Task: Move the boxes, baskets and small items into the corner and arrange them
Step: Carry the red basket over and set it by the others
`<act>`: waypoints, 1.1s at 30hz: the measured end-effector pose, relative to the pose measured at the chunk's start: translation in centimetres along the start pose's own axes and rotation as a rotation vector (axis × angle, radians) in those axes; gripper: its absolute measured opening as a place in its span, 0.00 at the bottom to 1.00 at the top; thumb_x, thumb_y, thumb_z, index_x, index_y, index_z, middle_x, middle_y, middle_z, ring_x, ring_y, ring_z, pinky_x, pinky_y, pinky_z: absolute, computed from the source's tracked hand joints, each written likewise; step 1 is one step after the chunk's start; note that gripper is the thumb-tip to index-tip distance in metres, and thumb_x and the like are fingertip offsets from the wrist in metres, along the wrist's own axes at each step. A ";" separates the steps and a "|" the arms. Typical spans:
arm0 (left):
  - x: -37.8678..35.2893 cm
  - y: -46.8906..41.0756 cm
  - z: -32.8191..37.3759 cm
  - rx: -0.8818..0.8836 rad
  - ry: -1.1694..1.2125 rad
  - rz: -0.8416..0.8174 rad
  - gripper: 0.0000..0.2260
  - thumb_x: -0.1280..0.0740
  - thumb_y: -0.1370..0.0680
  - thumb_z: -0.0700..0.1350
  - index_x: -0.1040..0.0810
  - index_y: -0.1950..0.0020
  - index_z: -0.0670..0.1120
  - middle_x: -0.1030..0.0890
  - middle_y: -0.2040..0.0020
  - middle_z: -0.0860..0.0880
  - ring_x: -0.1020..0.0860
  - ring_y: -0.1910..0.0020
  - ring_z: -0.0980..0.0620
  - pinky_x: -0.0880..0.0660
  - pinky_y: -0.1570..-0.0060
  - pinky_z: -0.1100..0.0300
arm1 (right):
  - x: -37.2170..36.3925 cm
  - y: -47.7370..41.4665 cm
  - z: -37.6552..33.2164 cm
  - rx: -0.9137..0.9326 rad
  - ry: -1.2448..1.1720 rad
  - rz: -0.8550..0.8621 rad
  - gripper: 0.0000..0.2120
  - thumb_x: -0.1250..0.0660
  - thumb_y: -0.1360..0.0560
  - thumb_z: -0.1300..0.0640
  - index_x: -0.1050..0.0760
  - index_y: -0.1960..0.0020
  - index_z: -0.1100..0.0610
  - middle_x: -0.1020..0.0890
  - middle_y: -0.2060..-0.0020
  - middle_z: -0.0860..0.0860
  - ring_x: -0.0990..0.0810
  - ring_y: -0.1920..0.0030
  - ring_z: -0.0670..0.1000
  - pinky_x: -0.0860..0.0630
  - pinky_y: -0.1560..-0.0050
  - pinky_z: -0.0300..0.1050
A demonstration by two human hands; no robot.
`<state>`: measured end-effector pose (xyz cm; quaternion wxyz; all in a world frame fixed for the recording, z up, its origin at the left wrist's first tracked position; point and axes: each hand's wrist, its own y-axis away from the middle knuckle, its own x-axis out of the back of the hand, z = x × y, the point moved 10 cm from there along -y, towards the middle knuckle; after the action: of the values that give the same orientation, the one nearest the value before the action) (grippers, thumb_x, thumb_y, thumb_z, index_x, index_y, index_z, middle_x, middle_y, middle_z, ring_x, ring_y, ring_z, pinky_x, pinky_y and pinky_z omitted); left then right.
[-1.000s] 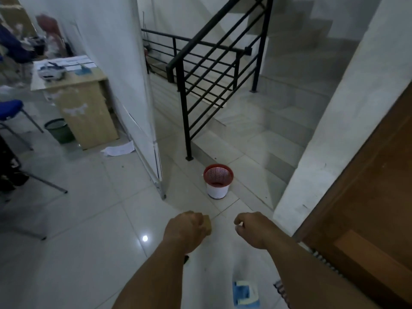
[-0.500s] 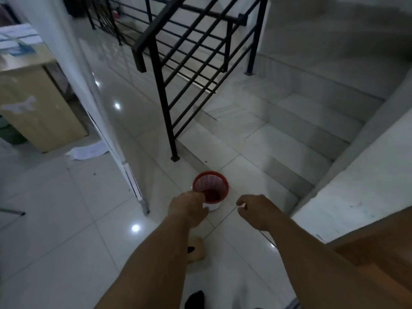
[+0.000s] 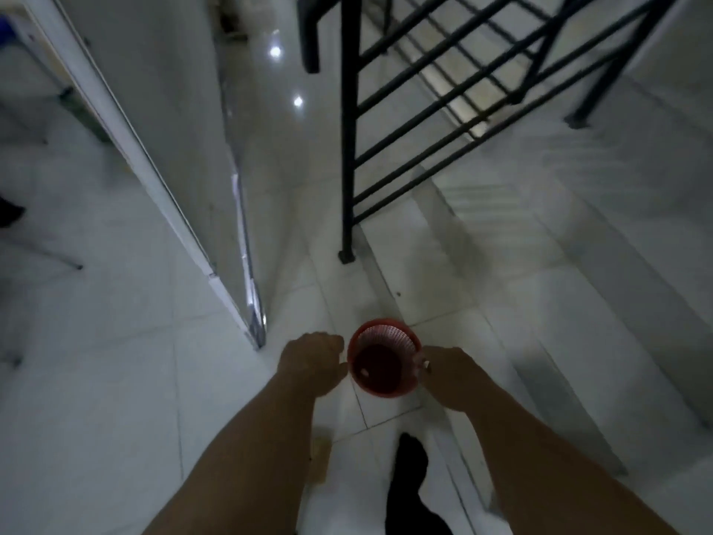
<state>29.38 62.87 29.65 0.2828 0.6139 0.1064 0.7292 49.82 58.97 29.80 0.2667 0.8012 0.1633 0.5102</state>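
Note:
A small red mesh basket [image 3: 384, 357] stands on the white tiled floor, just before the first stair step. My two hands flank it. My left hand [image 3: 312, 361] is at the rim's left side with its fingers curled; blur hides whether it grips. My right hand [image 3: 447, 374] is at the rim's right side, and its thumb and a fingertip pinch the rim. The basket's dark red inside looks bare except for a small pale speck.
A black stair railing post [image 3: 349, 148] rises just behind the basket, with tiled steps [image 3: 540, 264] to the right. A white partition panel [image 3: 154, 148] with a metal edge ends close on the left. My black-socked foot [image 3: 409, 476] and a small brownish item [image 3: 320, 457] are below.
I have come closer and now look more steeply down. My hands moved from in front of the basket to either side of its rim.

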 end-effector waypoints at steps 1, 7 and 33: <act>-0.4 -1.5 0.2 0.044 0.035 -0.005 0.20 0.39 0.21 0.59 0.27 0.34 0.51 0.23 0.37 0.49 0.25 0.39 0.48 0.27 0.40 0.51 | 0.3 -2.2 0.4 0.037 0.030 -0.031 0.12 0.39 0.22 0.52 0.23 0.40 0.48 0.20 0.45 0.51 0.21 0.48 0.52 0.24 0.47 0.45; -5.6 -9.6 2.4 0.182 0.133 -0.055 0.19 0.37 0.22 0.56 0.29 0.32 0.51 0.23 0.37 0.49 0.25 0.39 0.45 0.25 0.42 0.49 | -0.7 -13.0 4.8 0.107 0.103 -0.136 0.15 0.40 0.23 0.50 0.25 0.38 0.45 0.20 0.42 0.50 0.21 0.46 0.54 0.25 0.47 0.45; -37.6 -29.7 -3.2 0.159 0.119 -0.353 0.41 0.31 0.24 0.52 0.54 0.21 0.53 0.57 0.20 0.48 0.43 0.27 0.34 0.31 0.36 0.39 | -24.4 -37.0 20.0 0.053 0.264 -0.207 0.30 0.38 0.22 0.56 0.43 0.23 0.53 0.38 0.25 0.55 0.29 0.33 0.65 0.28 0.37 0.59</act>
<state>37.98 67.37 -17.39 0.3500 0.5620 0.2863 0.6926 57.89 70.45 -16.76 0.2729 0.7129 0.2920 0.5762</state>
